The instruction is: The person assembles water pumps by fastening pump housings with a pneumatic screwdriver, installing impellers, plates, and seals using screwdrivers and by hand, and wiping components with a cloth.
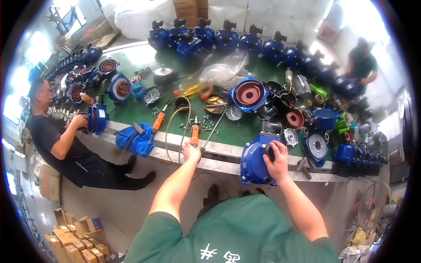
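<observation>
My left hand is closed round the lower end of an orange air screwdriver, whose tip points away from me over the green bench. Beside it lies a long thin screwdriver with a green handle near my fingers. My right hand is wrapped round the black port of a blue pump housing, which sits at the bench's front edge. A black elbow fitting joins the housing's far side. Just beyond stands an open blue housing with a dark red impeller inside.
Loose screws and bowls of fasteners lie mid-bench. A second orange driver and a blue cloth with a hammer are to the left. A hammer lies at right. Co-workers stand left and far right. Blue pumps line the back.
</observation>
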Motion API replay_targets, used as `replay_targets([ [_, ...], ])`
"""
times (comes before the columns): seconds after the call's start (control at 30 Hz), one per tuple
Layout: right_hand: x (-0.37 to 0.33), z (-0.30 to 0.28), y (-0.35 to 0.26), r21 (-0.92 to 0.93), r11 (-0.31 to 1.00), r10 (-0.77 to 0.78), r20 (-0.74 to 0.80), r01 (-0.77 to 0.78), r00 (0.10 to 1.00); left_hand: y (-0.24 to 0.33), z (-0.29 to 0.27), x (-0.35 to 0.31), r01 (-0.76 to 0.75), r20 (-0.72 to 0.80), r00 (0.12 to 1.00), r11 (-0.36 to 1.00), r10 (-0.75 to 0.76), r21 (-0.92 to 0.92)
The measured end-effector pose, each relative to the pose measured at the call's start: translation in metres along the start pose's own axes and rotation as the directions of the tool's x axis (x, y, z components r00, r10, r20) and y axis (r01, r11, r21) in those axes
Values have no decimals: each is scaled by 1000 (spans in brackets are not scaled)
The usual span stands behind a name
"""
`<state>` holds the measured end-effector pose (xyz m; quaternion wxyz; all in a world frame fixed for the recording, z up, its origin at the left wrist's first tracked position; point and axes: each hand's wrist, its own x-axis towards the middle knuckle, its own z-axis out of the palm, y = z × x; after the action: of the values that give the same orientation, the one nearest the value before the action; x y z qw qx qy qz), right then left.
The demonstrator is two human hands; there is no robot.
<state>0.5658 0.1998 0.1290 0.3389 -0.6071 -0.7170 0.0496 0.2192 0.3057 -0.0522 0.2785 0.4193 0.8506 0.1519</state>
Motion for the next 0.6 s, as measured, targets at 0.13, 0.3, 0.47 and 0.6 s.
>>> replay_targets([
  [0.13, 2, 2, -4, -45, 999, 14, -6, -14, 1000, 7, -7, 9, 4, 80, 997, 1000, -6, 25],
  [0.3, 1, 6, -5, -53, 998, 17, -25, -19, 1000, -8, -7, 20, -13, 68, 998, 996, 19, -89],
  [0.47, -3, 8, -5, -44, 998, 35, -36, -37, 999, -12, -27, 2, -121, 172, 968, 943, 181, -312],
  [0.6, 1, 8, -5, -48, 999, 11, -19, -12, 1000, -28, -33, -27, -177, 326, 837, 780, 440, -601],
])
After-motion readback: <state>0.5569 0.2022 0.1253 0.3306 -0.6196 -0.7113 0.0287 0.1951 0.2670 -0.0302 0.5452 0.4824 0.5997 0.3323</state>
